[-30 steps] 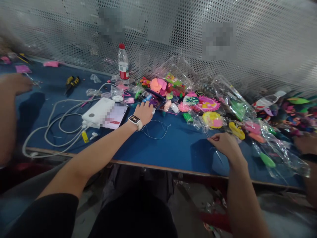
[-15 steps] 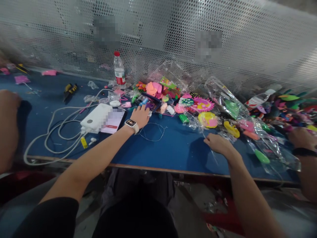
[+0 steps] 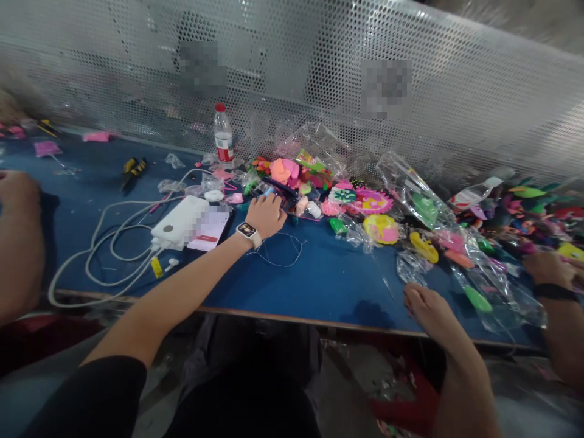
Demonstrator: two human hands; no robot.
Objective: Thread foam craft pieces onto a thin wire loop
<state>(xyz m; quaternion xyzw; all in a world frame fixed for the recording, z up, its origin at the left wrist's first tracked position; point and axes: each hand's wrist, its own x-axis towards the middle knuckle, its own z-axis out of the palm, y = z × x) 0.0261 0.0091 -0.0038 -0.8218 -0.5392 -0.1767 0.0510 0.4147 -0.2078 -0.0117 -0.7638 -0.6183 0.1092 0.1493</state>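
Observation:
My left hand (image 3: 266, 216), with a white-cased watch (image 3: 247, 230) on its wrist, rests on the table at the near edge of a pile of small colourful pieces. Its fingers are bent down and drawn together; a pale bit shows beside them, but what they hold is hidden. A thin thread loop (image 3: 283, 265) lies on the blue tabletop just below that hand. Over the front right of the table, my right hand (image 3: 425, 305) is closed, thumb and fingers pressed together. Whatever it pinches is too fine to make out. A crumpled clear bag (image 3: 410, 267) lies just beyond it.
A white power bank (image 3: 179, 220) with looped cables and a phone (image 3: 212, 228) lie at left. Behind are pliers (image 3: 132, 174) and a bottle (image 3: 223, 135) before a perforated metal screen (image 3: 292, 79). Other people's arms (image 3: 18, 243) flank me; bagged shapes (image 3: 383, 229) spread right.
My right hand has drawn back toward me and to the right, off the bagged pieces. My left hand stays at the pile, with its fingers slightly shifted. The view has moved slightly.

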